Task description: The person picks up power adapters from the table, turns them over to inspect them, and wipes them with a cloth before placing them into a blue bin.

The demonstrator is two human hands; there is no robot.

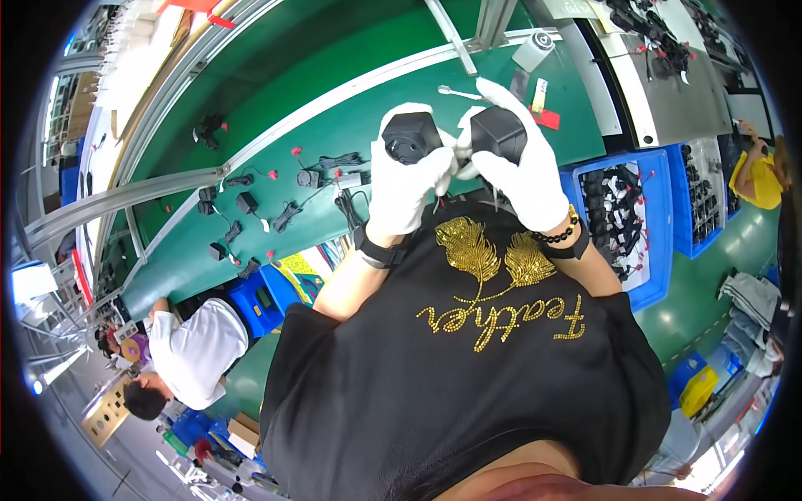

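In my left hand (399, 190), wearing a white glove, is a black power adapter (411, 138) whose recessed face is turned up. My right hand (535, 179), also gloved, grips a second black power adapter (498, 134) with a smooth, plain side showing. Both are held up side by side over the near edge of the green bench (334, 125), and my fingertips almost meet between them. The undersides of the adapters and part of their cords are hidden by the gloves.
Several black adapters with coiled cords (246, 202) lie along the bench to the left. A blue bin (660, 250) of cords and adapters stands at the right. Beyond my right hand are a grey-white device (535, 52) and a red tag (547, 119). A person in white (205, 351) works at left.
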